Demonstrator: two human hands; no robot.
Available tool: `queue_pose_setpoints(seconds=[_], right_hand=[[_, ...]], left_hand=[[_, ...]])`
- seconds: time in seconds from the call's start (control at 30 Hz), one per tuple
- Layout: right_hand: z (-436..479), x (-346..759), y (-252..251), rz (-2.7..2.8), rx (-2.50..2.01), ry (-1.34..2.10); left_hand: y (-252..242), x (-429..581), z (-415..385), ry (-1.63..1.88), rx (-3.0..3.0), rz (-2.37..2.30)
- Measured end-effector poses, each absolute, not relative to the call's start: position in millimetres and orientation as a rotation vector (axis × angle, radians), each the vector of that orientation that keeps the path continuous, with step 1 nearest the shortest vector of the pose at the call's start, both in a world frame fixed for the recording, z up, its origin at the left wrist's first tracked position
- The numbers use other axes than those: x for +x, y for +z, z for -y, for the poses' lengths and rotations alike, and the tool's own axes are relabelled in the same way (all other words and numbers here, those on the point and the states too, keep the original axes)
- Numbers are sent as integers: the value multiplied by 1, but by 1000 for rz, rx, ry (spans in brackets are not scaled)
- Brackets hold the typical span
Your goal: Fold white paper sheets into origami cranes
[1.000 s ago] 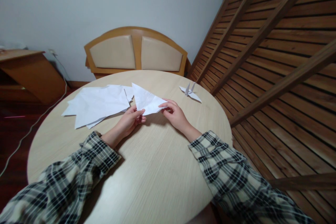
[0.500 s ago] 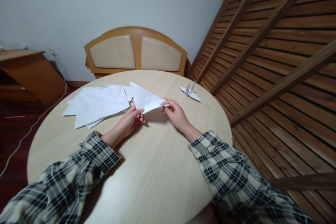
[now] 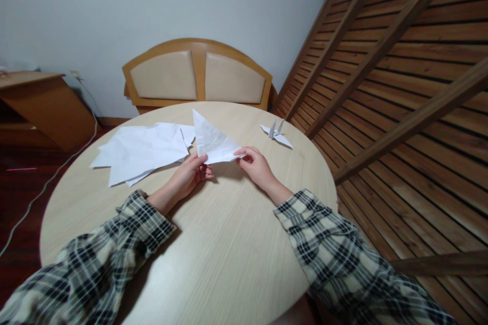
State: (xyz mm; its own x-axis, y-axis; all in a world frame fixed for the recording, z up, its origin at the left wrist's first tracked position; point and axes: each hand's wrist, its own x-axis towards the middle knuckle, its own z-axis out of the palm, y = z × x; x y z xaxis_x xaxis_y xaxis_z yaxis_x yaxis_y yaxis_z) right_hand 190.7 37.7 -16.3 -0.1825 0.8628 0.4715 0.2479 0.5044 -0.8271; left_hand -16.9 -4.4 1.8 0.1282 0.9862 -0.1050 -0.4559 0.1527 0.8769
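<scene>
A white sheet folded into a triangle (image 3: 212, 141) is held up just above the round wooden table (image 3: 213, 244). My left hand (image 3: 189, 175) pinches its lower left corner between thumb and fingers. My right hand (image 3: 255, 165) pinches its right tip. The triangle's point sticks up and away from me. Both sleeves are plaid.
A loose pile of white paper sheets (image 3: 139, 151) lies on the table to the left of my hands. A finished white paper crane (image 3: 277, 133) sits at the far right edge. A padded wooden chair (image 3: 198, 76) stands behind the table; slatted wood panels (image 3: 400, 86) lean at the right.
The folded triangle has tilted up, its far point rising a little. My hands stay almost where they were, the left thumb sliding slightly up the paper.
</scene>
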Motion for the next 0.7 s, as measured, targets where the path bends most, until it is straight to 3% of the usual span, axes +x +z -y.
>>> queue_pose_setpoints(seconds=[0.7], right_hand=[[-40, 190, -9, 1454, -999, 988]], left_hand=[[-2, -13, 10, 1143, 1016, -849]])
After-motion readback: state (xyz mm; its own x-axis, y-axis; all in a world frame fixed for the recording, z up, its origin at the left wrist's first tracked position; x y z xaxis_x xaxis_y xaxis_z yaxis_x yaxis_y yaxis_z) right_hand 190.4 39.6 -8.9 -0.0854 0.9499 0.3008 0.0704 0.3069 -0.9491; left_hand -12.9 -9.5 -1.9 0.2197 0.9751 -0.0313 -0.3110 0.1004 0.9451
